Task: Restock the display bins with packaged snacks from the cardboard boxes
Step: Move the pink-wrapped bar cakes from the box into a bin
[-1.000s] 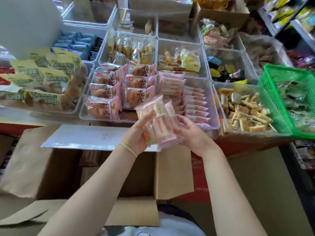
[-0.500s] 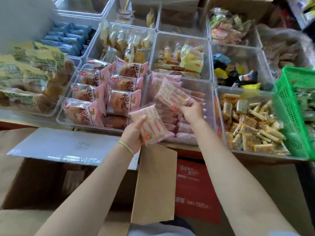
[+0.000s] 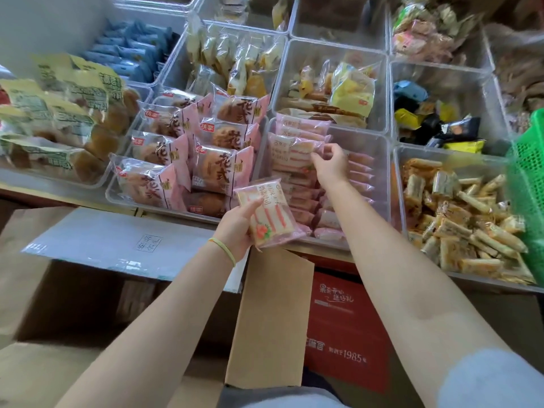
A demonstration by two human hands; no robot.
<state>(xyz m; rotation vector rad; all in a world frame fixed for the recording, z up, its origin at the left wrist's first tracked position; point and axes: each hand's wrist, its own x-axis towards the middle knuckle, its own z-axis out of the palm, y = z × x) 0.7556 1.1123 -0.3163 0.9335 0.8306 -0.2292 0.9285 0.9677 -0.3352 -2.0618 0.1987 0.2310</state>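
My left hand (image 3: pixel 235 228) grips a pink packaged sandwich cake (image 3: pixel 269 212) at the front edge of the bins, just above the open cardboard box (image 3: pixel 270 316). My right hand (image 3: pixel 331 164) reaches into the clear display bin (image 3: pixel 379 178) that holds rows of the same pink packs. Its fingers pinch the corner of one pink pack (image 3: pixel 294 147) lying on top of the back row.
Clear bins surround it: round cakes in pink wrappers (image 3: pixel 206 160) to the left, yellow-green bread bags (image 3: pixel 59 113) far left, wrapped bars (image 3: pixel 459 219) to the right, a green basket (image 3: pixel 527 178) at the right edge. A red carton (image 3: pixel 344 328) sits below the counter.
My right hand carried one pink pack from the stack in my left hand forward into the bin and set it on the back row. My left hand stayed near the bin's front.
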